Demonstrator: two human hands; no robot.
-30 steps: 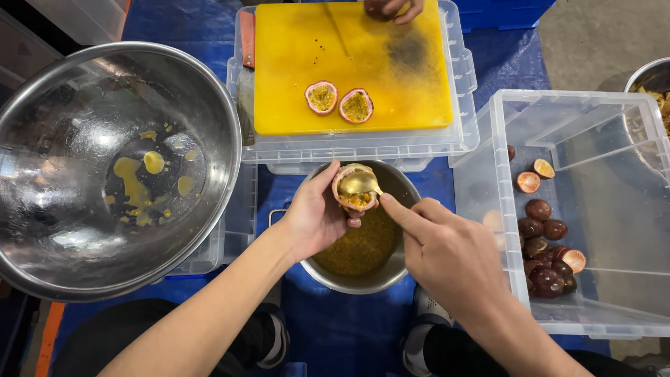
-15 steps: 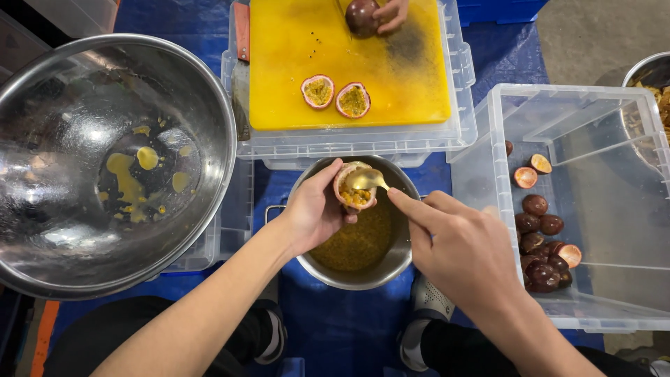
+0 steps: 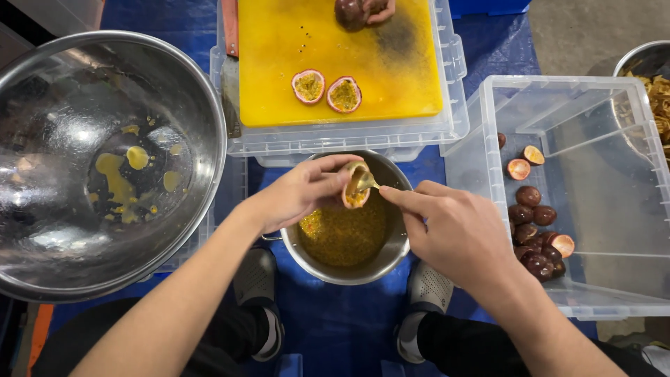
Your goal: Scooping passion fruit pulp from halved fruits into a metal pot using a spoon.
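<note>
My left hand (image 3: 301, 193) holds a halved passion fruit (image 3: 356, 187), tipped on its side over a small steel pot (image 3: 394, 255) of yellow seedy pulp. My right hand (image 3: 450, 230) grips a small spoon (image 3: 366, 181) whose bowl is inside the fruit half. Two more cut halves (image 3: 326, 89) lie face up on the yellow cutting board (image 3: 391, 84) just beyond the pot.
A large steel bowl (image 3: 105, 160) smeared with pulp is at the left. A clear plastic bin (image 3: 600, 181) at the right holds several purple fruit shells. Another person's hand (image 3: 363, 10) holds a whole fruit at the board's far edge. A knife (image 3: 230, 63) lies beside the board.
The fruit half in my left hand has tilted from facing up toward its side over the pot, with the spoon still working inside. The other person's hand has shifted slightly on the board.
</note>
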